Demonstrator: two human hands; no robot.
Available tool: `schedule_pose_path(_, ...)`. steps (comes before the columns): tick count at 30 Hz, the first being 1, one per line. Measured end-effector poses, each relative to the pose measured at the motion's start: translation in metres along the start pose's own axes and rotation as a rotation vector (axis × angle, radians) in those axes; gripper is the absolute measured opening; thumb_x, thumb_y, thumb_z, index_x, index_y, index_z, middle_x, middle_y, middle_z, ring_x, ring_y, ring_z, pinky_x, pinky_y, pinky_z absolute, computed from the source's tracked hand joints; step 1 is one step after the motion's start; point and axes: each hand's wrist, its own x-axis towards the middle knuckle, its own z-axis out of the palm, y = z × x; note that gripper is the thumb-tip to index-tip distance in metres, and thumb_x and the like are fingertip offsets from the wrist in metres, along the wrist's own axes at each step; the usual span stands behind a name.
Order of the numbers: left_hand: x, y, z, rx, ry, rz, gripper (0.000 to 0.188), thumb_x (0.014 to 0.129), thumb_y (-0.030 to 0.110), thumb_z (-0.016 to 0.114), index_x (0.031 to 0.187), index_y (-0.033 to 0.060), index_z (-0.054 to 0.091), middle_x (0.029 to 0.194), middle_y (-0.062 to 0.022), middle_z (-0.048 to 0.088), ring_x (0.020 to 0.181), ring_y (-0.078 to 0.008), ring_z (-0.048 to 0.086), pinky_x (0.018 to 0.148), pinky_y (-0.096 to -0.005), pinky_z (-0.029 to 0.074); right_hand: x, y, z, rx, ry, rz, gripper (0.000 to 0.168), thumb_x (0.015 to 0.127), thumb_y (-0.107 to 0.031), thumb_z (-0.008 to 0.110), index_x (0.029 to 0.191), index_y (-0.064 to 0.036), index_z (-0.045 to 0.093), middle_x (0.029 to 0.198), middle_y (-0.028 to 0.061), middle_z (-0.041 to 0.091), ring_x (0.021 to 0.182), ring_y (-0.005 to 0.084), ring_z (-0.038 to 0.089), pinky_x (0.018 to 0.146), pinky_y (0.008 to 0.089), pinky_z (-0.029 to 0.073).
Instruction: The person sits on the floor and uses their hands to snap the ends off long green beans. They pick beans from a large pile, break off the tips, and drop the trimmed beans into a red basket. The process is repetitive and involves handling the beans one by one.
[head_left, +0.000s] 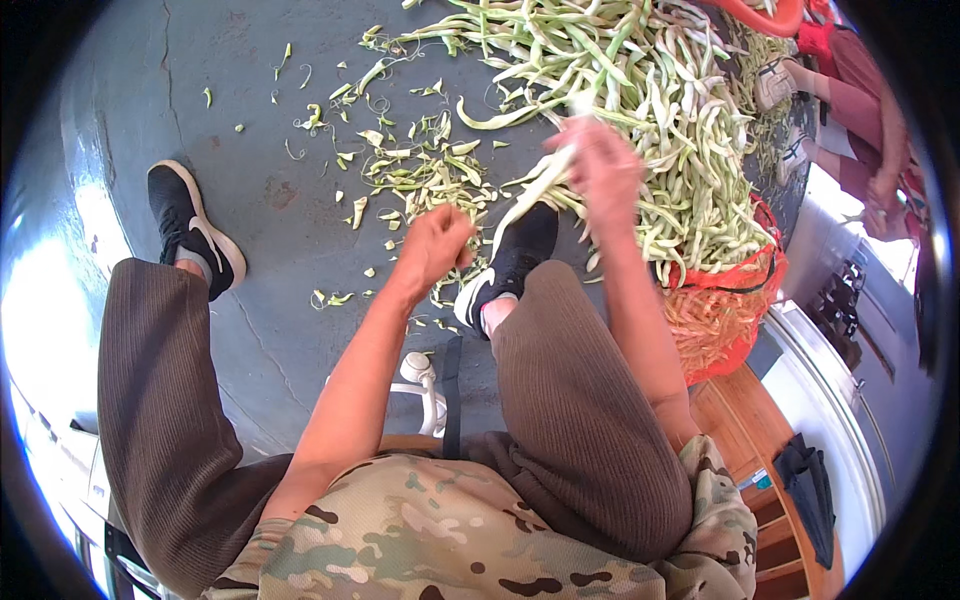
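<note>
My right hand (604, 169), blurred by motion, is at the near left side of a large heap of pale green bean pods (682, 142). Its fingers are closed on a long bean pod (529, 199) that slants down to the left over my shoe. My left hand (441, 238) has its fingers curled in above scattered bean trimmings (442, 176) on the floor. Whether anything is inside those fingers is hidden. The trimmings are short tips and thin curly strings.
A red mesh sack (724, 330) full of pods lies under the heap's near right end. My black shoes (525, 244) flank the trimmings on the grey floor (262, 195). Another person's shoes (776, 84) stand past the heap. A wooden stool (739, 420) and a folded umbrella (810, 487) are at right.
</note>
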Motion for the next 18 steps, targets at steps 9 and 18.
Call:
schedule_pose_path(9, 0.002, 0.041, 0.007, 0.007, -0.136, 0.027, 0.062, 0.094, 0.051, 0.051, 0.134, 0.0031, 0.051, 0.111, -0.0155, 0.064, 0.082, -0.0182, 0.065, 0.07, -0.0296, 0.053, 0.014, 0.02, -0.023, 0.025, 0.051, -0.038, 0.018, 0.094, -0.019, 0.062, 0.101, -0.003, 0.067, 0.084, 0.005, 0.07, 0.055, 0.0014, 0.05, 0.046, 0.0169, 0.041)
schedule_pose_path(18, 0.008, 0.029, 0.001, 0.708, 0.079, 0.403, 0.019, 0.094, 0.017, 0.053, 0.086, 0.0007, 0.054, 0.073, -0.0248, 0.059, 0.072, -0.0452, 0.058, 0.062, -0.0519, 0.044, 0.002, -0.029, -0.028, 0.03, -0.332, -0.054, 0.05, 0.09, -0.025, 0.065, 0.132, -0.003, 0.05, 0.125, 0.0121, 0.058, 0.112, 0.0177, 0.055, 0.094, 0.0336, 0.045)
